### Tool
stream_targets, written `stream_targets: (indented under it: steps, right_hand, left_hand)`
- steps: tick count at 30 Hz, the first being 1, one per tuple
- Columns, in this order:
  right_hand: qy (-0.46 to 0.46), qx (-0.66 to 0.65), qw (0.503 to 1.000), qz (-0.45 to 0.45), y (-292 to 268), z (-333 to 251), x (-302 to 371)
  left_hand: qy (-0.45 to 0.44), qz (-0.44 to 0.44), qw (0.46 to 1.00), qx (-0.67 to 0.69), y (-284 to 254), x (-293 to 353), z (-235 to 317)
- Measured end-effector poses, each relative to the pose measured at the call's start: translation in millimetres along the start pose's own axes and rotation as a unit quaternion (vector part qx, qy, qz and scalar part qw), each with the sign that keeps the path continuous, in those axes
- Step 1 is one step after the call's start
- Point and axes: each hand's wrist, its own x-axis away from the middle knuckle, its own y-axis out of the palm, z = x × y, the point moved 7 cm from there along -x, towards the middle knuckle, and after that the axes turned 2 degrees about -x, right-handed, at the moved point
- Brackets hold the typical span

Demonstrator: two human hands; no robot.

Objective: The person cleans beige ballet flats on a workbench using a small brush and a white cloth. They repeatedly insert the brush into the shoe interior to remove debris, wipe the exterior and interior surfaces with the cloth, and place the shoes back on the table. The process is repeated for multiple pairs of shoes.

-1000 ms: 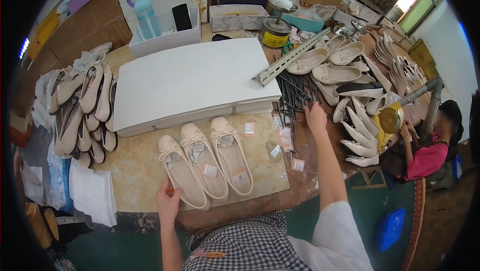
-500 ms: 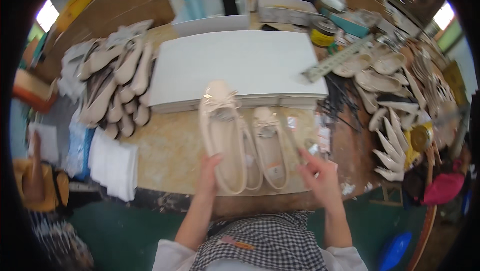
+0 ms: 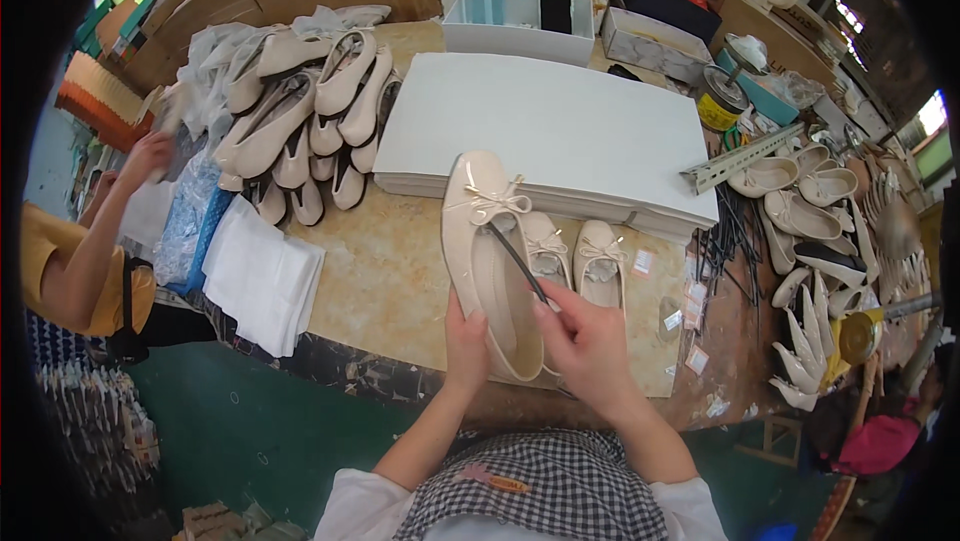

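Note:
My left hand point(image 3: 466, 343) grips a beige ballet flat point(image 3: 470, 261) by its side near the heel, its toe pointing away from me. A bow with small metallic tips sits on its vamp. In my right hand point(image 3: 592, 349) a thin dark stick point(image 3: 516, 263) is pinched between the fingers, its far end at the shoe's opening just under the bow. Behind my right hand stand another beige bow flat point(image 3: 548, 243) and a third bow flat point(image 3: 602, 259), both with crumpled filling in their toes and partly hidden.
A stack of white sheets point(image 3: 550, 121) lies beyond the shoes. Beige shoes point(image 3: 270, 131) are piled at left beside folded white cloths point(image 3: 262, 271). Dark strips point(image 3: 738, 231), a metal bar point(image 3: 745, 159) and more shoes point(image 3: 800, 211) lie at right. A co-worker's arm point(image 3: 110, 201) shows at far left.
My view has swung left. The flat in my left hand is now tilted toward my right hand, which has come over to it with the stick. A co-worker's arm has reached in at left.

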Motion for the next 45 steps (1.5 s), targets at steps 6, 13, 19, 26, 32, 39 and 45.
stream_targets:
  steps: [6,13,19,26,32,39,45]
  right_hand:
    - [-0.133,0.16,0.977,0.051,37.8,8.9,6.3]
    - [0.012,-0.117,0.993,-0.02,-18.7,79.0,22.0]
    - [0.286,0.594,0.716,0.23,-296.3,259.2,107.1]
    - [0.356,0.115,0.925,0.071,-247.2,215.9,157.7]
    - [0.244,-0.235,0.908,0.246,-253.8,130.3,167.5]
    - [0.175,0.363,0.878,0.258,-248.8,190.9,134.9]
    - [0.155,-0.053,0.986,0.021,-71.5,68.2,36.4]
  left_hand:
    - [-0.071,0.06,0.996,-0.001,-19.9,22.8,-65.8]
    - [-0.237,0.013,0.969,-0.074,-78.6,-0.5,-85.8]
    - [0.195,0.038,0.772,-0.604,-71.6,-23.7,41.4]
    - [-0.131,-0.123,0.938,-0.296,15.5,-21.7,-63.0]
    - [-0.4,-0.205,0.837,0.312,59.3,26.2,-48.8]
    - [-0.317,-0.208,0.891,0.249,38.2,24.7,-55.4]
    - [-0.208,-0.09,0.966,0.125,12.0,0.3,-71.2]
